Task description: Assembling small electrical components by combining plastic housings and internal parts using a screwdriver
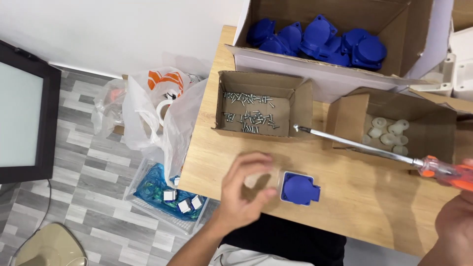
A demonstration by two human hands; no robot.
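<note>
While the left hand (244,189) hovers low in the middle of the frame with its fingers (256,160) curled loosely around something small and pale, honestly I can't make out what it is, it's blurred and mostly behind the thumb. Just right of it sits the blue socket cover (299,188) on its white base, flat on the wooden counter (364,197), right in front of the person so both hands can get at it. The right hand (456,216) is cut off at the lower right edge; it looks closed on the orange handle of the screwdriver (374,148), whose long shaft angles up-left across the counter with the tip ending by the box of screws (256,111), handy for picking one up I guess. A second small box (389,129) to the right holds whitish plastic bits, hard to tell what kind. The big carton (325,37) along the top is full of more blue covers. White parts at the upper right are cropped off. Plastic bags (157,113) sit on the floor at left.
</note>
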